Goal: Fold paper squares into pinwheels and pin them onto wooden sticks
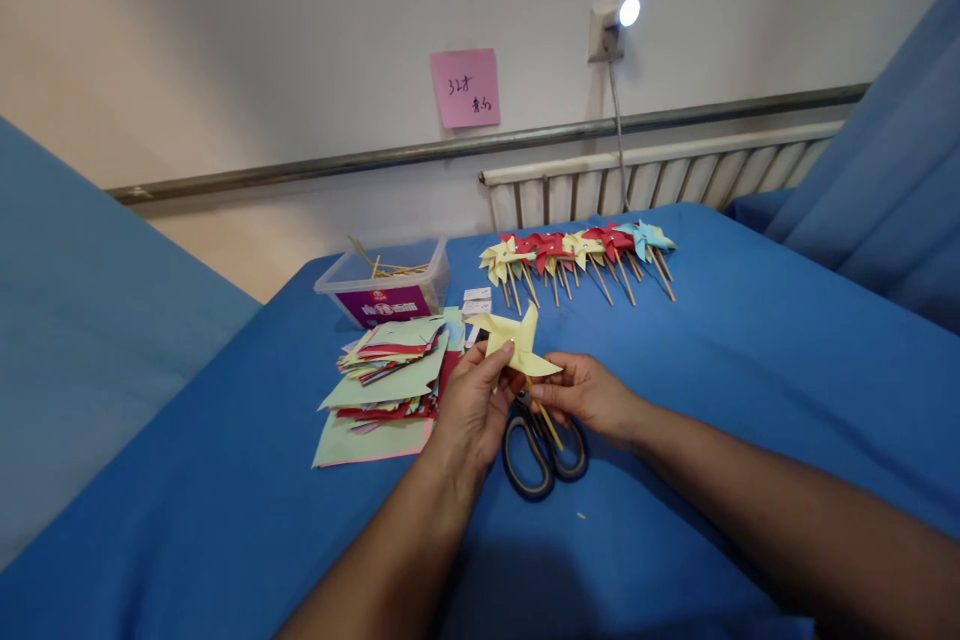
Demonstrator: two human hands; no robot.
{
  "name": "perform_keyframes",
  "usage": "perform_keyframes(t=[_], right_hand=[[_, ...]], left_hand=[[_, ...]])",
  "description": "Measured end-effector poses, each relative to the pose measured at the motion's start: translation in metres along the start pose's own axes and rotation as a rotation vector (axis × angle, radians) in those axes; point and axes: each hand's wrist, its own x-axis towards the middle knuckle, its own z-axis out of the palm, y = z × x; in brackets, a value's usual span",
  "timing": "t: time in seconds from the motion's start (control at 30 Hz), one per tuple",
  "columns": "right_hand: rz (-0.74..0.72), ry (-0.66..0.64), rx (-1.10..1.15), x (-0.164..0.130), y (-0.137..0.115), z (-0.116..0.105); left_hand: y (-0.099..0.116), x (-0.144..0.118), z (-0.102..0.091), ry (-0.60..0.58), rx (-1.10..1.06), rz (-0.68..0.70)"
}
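A yellow paper pinwheel (514,338) is held between both hands above the blue bed cover (750,370). My left hand (471,408) pinches the pinwheel's lower left blade. My right hand (589,392) grips its thin wooden stick (550,426), which slants down over black-handled scissors (541,445) lying on the cover just below my hands.
A pile of coloured paper squares (390,375) lies left of my hands. Behind it stands a clear plastic box (386,285) with wooden sticks. A row of finished pinwheels (577,255) lies farther back. A radiator (660,182) and a wall are beyond the bed.
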Motion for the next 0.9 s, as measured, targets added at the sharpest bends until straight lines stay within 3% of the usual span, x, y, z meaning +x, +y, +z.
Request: perform_keyframes(t=[0.3, 0.9], right_hand=[[-0.035, -0.009, 0.015, 0.000, 0.002, 0.004], [-0.004, -0.065, 0.041, -0.001, 0.003, 0.004]], left_hand=[[-0.003, -0.001, 0.001, -0.049, 0.007, -0.004], [0.007, -0.006, 0.008, 0.009, 0.060, 0.062]])
